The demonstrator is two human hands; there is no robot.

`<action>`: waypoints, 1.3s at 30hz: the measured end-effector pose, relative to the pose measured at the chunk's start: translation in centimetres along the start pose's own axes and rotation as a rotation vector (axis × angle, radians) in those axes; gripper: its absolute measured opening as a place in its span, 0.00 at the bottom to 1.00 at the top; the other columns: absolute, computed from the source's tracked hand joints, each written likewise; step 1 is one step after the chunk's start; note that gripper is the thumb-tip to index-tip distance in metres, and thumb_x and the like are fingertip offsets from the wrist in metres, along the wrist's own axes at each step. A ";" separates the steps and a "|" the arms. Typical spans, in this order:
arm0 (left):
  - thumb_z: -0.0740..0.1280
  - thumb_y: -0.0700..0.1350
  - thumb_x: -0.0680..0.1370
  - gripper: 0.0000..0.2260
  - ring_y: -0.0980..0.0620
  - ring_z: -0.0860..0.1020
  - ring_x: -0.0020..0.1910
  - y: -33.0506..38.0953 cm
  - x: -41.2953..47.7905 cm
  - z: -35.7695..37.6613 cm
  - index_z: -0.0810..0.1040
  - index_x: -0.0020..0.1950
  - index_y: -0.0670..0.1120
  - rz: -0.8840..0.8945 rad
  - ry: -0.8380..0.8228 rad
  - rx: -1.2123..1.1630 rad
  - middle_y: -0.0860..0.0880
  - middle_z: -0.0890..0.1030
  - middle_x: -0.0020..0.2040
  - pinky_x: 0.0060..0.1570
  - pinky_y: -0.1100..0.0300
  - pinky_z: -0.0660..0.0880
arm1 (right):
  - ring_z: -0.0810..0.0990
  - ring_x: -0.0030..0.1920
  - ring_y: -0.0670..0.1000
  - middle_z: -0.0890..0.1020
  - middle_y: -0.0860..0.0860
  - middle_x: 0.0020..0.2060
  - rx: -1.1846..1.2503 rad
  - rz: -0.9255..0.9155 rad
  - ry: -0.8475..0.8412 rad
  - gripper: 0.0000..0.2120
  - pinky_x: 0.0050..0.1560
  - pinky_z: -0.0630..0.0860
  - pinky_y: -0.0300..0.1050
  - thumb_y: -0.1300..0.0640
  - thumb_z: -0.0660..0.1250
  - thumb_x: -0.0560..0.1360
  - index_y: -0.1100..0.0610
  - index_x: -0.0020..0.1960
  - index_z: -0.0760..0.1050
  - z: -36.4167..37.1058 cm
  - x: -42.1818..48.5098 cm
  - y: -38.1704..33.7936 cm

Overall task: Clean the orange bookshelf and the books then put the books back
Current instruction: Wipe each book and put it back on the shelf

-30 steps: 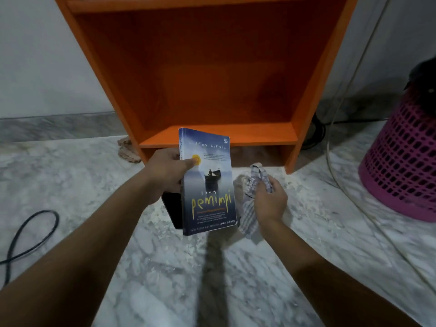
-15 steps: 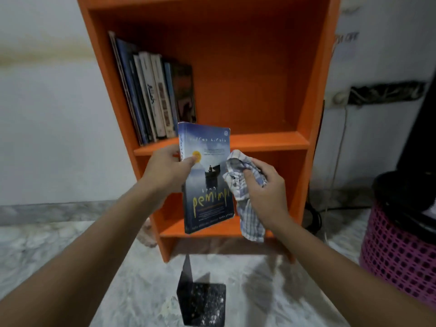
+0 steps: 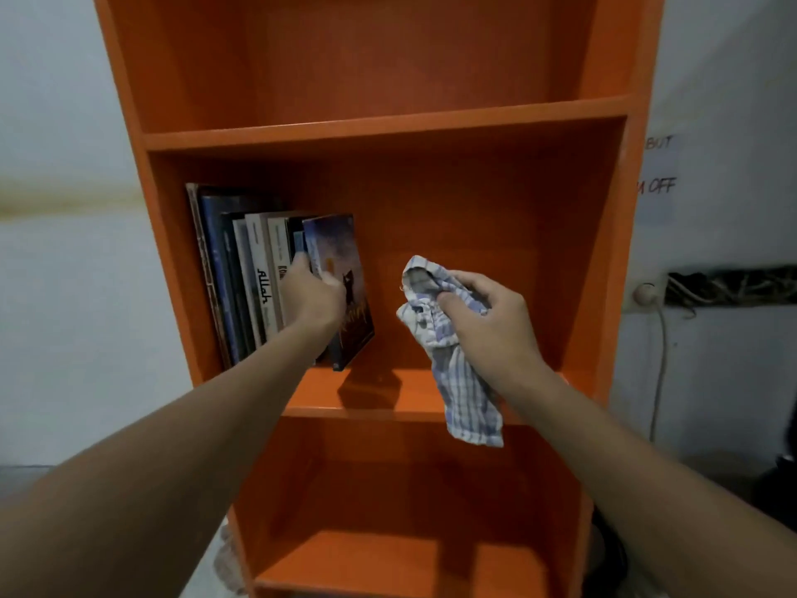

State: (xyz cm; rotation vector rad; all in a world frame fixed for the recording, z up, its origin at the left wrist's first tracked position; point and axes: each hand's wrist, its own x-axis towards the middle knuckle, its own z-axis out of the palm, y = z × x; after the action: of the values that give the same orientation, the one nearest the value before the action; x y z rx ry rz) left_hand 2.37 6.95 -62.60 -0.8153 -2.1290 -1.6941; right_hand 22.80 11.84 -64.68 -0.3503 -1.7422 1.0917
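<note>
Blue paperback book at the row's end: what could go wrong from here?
The blue paperback book leans tilted in the left hand, with bare orange wooden shelf to its right; released so, it may slide or topple. The checked cloth hanging from the right hand could brush it.

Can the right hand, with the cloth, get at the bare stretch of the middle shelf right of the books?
Probably yes. The right hand holds the checked cloth just in front of that shelf board; nothing stands between them.
</note>
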 end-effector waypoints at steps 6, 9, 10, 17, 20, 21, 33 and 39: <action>0.60 0.42 0.82 0.06 0.43 0.73 0.34 -3.0 2.0 4.5 0.67 0.46 0.43 -0.015 0.039 0.060 0.46 0.70 0.34 0.26 0.57 0.61 | 0.84 0.44 0.42 0.85 0.43 0.44 0.085 0.047 -0.011 0.08 0.45 0.82 0.40 0.58 0.66 0.79 0.47 0.54 0.80 1.0 1.5 2.8; 0.60 0.38 0.80 0.17 0.37 0.78 0.48 -2.8 2.6 5.2 0.64 0.69 0.40 0.127 0.032 0.269 0.37 0.77 0.52 0.32 0.51 0.71 | 0.85 0.43 0.44 0.86 0.44 0.44 0.123 0.085 -0.010 0.08 0.45 0.83 0.44 0.58 0.66 0.79 0.48 0.55 0.80 1.5 2.2 3.6; 0.60 0.37 0.80 0.25 0.36 0.76 0.58 -2.6 2.6 5.3 0.58 0.75 0.39 0.179 0.009 0.424 0.34 0.73 0.64 0.43 0.47 0.75 | 0.85 0.43 0.44 0.85 0.44 0.44 0.128 0.090 -0.013 0.08 0.44 0.83 0.44 0.58 0.66 0.79 0.48 0.55 0.80 1.6 2.3 3.8; 0.55 0.53 0.82 0.31 0.40 0.39 0.78 -4.6 5.6 6.8 0.42 0.80 0.50 0.572 -0.023 1.282 0.40 0.39 0.80 0.71 0.37 0.37 | 0.85 0.42 0.44 0.85 0.43 0.43 0.160 0.107 -0.047 0.09 0.43 0.82 0.41 0.58 0.66 0.79 0.44 0.50 0.79 1.6 4.2 3.9; 0.55 0.54 0.81 0.28 0.41 0.33 0.77 -5.0 6.7 6.7 0.52 0.80 0.50 0.563 -0.107 1.459 0.43 0.39 0.80 0.66 0.36 0.25 | 0.85 0.41 0.48 0.86 0.46 0.42 0.172 0.128 -0.048 0.09 0.41 0.83 0.45 0.58 0.66 0.79 0.44 0.49 0.79 1.6 4.6 3.7; 0.55 0.56 0.81 0.27 0.40 0.33 0.77 -4.8 7.0 6.9 0.56 0.79 0.51 0.536 -0.115 1.480 0.43 0.40 0.80 0.65 0.36 0.26 | 0.85 0.40 0.50 0.86 0.47 0.41 0.173 0.136 -0.050 0.09 0.40 0.83 0.47 0.58 0.65 0.79 0.44 0.49 0.79 1.6 4.8 3.6; 0.62 0.54 0.78 0.21 0.44 0.46 0.79 -3.2 7.1 3.9 0.70 0.71 0.54 0.656 -0.314 1.364 0.44 0.54 0.79 0.72 0.37 0.37 | 0.86 0.41 0.49 0.86 0.45 0.42 0.116 0.193 -0.025 0.08 0.44 0.83 0.53 0.57 0.66 0.79 0.45 0.51 0.80 3.7 3.7 3.2; 0.61 0.52 0.78 0.18 0.47 0.55 0.76 -1.9 6.3 0.9 0.73 0.67 0.53 0.760 -0.449 1.230 0.44 0.63 0.74 0.74 0.39 0.43 | 0.86 0.42 0.52 0.86 0.48 0.43 0.056 0.210 0.026 0.08 0.43 0.83 0.52 0.57 0.66 0.79 0.47 0.54 0.80 4.6 2.2 2.6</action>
State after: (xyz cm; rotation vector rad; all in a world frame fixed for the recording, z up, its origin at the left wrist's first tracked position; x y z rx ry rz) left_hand -3.71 9.06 -60.80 -1.3098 -2.1040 0.2482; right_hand 17.21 12.39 -65.84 -0.5192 -1.6759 1.2777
